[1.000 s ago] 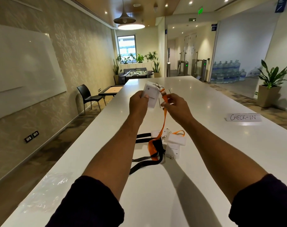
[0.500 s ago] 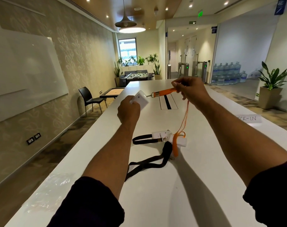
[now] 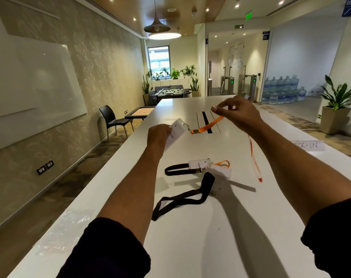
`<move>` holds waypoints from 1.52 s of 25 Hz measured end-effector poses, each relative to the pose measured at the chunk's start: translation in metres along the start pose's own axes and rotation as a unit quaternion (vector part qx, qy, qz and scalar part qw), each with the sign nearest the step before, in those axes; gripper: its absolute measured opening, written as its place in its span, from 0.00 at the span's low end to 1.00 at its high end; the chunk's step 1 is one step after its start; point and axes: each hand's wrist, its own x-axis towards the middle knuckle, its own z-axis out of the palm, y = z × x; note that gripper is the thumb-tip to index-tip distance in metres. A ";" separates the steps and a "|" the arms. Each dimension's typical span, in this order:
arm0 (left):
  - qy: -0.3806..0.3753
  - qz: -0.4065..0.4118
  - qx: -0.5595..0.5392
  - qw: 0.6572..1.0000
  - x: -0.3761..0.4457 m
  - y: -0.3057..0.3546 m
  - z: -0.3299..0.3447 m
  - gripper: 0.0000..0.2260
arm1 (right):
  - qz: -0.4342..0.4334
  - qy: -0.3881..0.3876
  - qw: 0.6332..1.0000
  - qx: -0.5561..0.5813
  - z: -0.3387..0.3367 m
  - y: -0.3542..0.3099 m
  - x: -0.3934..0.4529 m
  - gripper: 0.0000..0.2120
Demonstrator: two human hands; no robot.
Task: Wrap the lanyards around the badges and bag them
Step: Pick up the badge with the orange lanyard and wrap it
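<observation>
Hands [image 3: 159, 135] [image 3: 237, 113] stretch orange lanyard [image 3: 209, 124] from badge [image 3: 176, 132].

Long white table [image 3: 190, 247], patterned wall [image 3: 102, 63]

Above the white table [image 3: 190, 247], the left hand [image 3: 158, 137] holds a badge [image 3: 175, 133]; the right hand [image 3: 236, 115] pinches its orange lanyard [image 3: 208, 124].

Black chair [image 3: 112, 119] beside whiteboard [image 3: 30, 81]; potted plant [image 3: 336, 109]; water bottles [image 3: 280, 90].
</observation>
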 end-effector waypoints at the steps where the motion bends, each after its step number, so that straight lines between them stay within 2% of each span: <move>1: -0.021 -0.027 -0.051 0.998 -0.003 0.000 0.001 0.03 | 0.000 -0.026 0.999 -0.024 0.005 0.005 -0.002 0.32; 4: -0.094 -0.041 -0.072 0.992 -0.011 0.003 0.006 0.06 | 0.001 -0.069 0.990 -0.126 0.024 0.021 -0.011 0.33; 5: -0.109 -0.042 -0.071 0.991 -0.013 0.004 0.008 0.06 | 0.006 -0.066 0.991 -0.114 0.030 0.024 -0.015 0.32; 7: -0.138 -0.049 -0.066 0.987 -0.017 0.008 0.014 0.06 | 0.023 -0.062 0.997 0.034 0.042 0.026 -0.025 0.23; 9: -0.165 -0.050 -0.066 0.983 -0.022 0.010 0.021 0.08 | 0.040 -0.080 0.977 0.193 0.050 0.025 -0.031 0.14; 12: -0.203 -0.042 -0.081 0.975 -0.027 0.013 0.031 0.10 | 0.053 -0.095 0.950 0.292 0.064 0.025 -0.042 0.22; 15: -0.223 -0.023 -0.083 0.971 -0.029 0.016 0.039 0.09 | 0.061 -0.086 0.943 0.316 0.078 0.026 -0.053 0.21; 20: -0.186 -0.006 -0.063 0.981 -0.029 0.018 0.044 0.10 | 0.077 -0.057 0.931 0.351 0.090 0.028 -0.059 0.17; 24: -0.201 0.023 -0.057 0.978 -0.031 0.017 0.042 0.11 | 0.092 -0.047 0.929 0.356 0.094 0.026 -0.063 0.17; 29: -0.201 0.057 -0.053 0.977 -0.029 0.016 0.038 0.13 | 0.124 -0.037 0.904 0.408 0.099 0.023 -0.067 0.14; 34: -0.135 0.064 -0.059 0.987 -0.024 0.018 0.041 0.11 | 0.142 -0.061 0.885 0.440 0.109 0.026 -0.079 0.09; 38: -0.079 0.072 -0.045 0.993 -0.023 0.017 0.048 0.12 | 0.148 -0.063 0.919 0.360 0.117 0.019 -0.084 0.13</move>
